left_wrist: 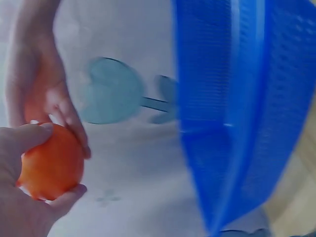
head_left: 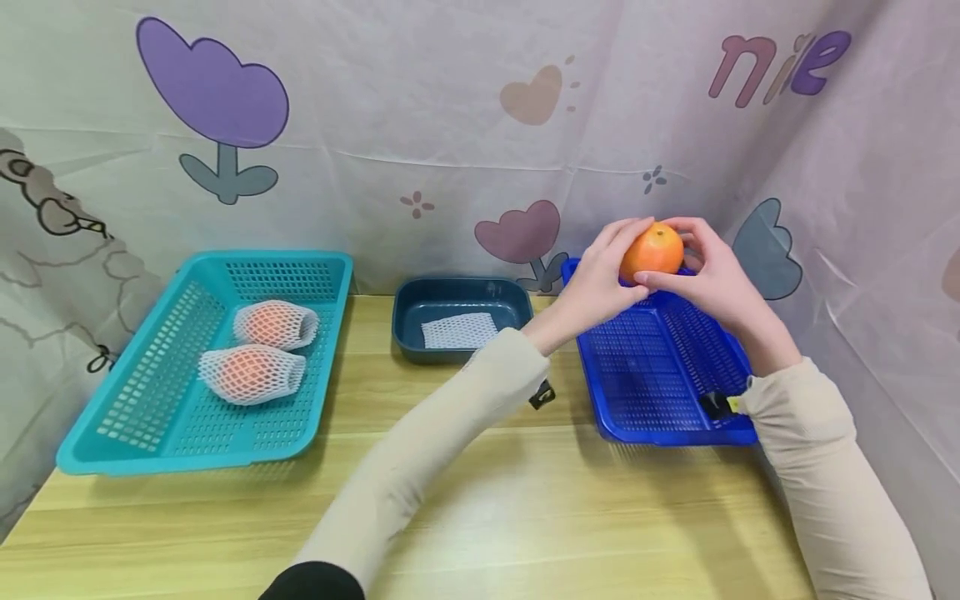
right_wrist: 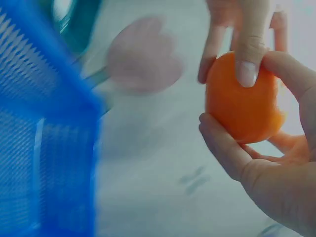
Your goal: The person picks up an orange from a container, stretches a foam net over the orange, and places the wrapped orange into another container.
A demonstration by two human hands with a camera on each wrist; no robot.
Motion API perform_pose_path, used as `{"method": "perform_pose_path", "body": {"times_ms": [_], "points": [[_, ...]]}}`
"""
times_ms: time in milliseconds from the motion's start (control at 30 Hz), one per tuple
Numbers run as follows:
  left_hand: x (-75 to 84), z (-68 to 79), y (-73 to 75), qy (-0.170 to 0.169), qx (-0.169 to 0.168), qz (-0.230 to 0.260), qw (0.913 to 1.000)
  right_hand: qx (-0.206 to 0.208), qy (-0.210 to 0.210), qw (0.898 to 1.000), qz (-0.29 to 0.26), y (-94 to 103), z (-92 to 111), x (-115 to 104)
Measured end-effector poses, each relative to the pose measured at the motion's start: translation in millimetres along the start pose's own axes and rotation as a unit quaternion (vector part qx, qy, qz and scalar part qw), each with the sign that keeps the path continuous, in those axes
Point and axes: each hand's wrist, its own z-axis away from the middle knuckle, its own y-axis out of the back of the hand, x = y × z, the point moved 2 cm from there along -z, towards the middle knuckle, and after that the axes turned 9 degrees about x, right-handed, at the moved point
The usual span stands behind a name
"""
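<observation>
An orange [head_left: 654,252] is held up between both hands above the back of the blue basket [head_left: 637,367]. My left hand [head_left: 596,279] grips its left side, thumb laid across the front. From the other side my right hand [head_left: 720,279] curls its fingers round the fruit, and the thumbs meet near its lower front. The right wrist view shows the bare peel of the orange [right_wrist: 242,106], with fingers of both hands on it. In the left wrist view, too, the orange [left_wrist: 53,163] sits between the two hands.
A teal basket [head_left: 330,367] at the left holds two fruits in white foam nets [head_left: 247,375]. Between the baskets stands a dark teal tray [head_left: 461,289] with a flat white foam net [head_left: 459,331] in it. A printed curtain [head_left: 420,83] hangs behind the wooden table [head_left: 480,517].
</observation>
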Motion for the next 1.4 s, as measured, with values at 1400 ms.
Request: {"method": "perform_pose_path", "body": {"times_ms": [1400], "points": [[-64.3, 262.3, 127.6, 0.279, 0.099, 0.244, 0.9234, -0.066, 0.006, 0.95, -0.304, -263.7, 135.5, -15.9]]}}
